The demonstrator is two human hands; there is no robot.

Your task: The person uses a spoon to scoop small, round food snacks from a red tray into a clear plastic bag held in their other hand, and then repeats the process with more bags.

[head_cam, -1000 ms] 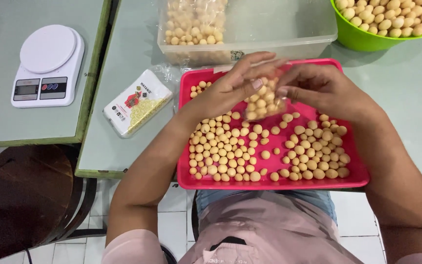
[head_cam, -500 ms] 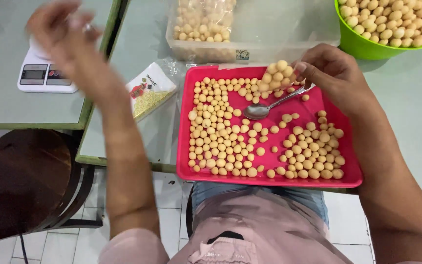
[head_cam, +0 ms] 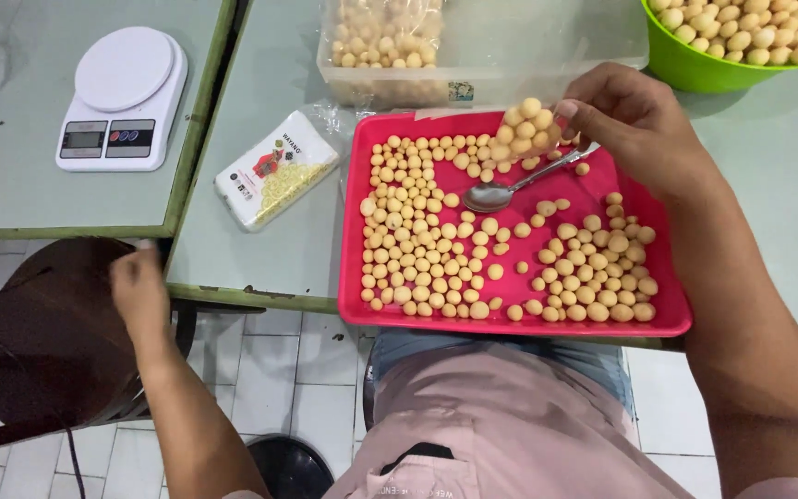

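Observation:
A pink tray [head_cam: 602, 325] lies on the table edge, holding many small round tan balls [head_cam: 417, 249] and a metal spoon [head_cam: 510, 185]. My right hand [head_cam: 639, 120] is at the tray's far right corner, gripping a small clear bag of balls [head_cam: 526, 129] just above the tray. My left hand [head_cam: 140, 291] is off the table, low at the left over a dark round stool [head_cam: 53, 333], blurred, with nothing visible in it.
A white kitchen scale [head_cam: 122, 97] sits on the left table. A small printed packet [head_cam: 274, 168] lies beside the tray. A large clear bag of balls [head_cam: 390, 46] sits behind the tray. A green bowl of balls [head_cam: 695, 65] is at the far right.
My left hand left the tray, swung up over the left table, then dropped down beside the stool. My right hand stays at the tray's far corner with the small bag.

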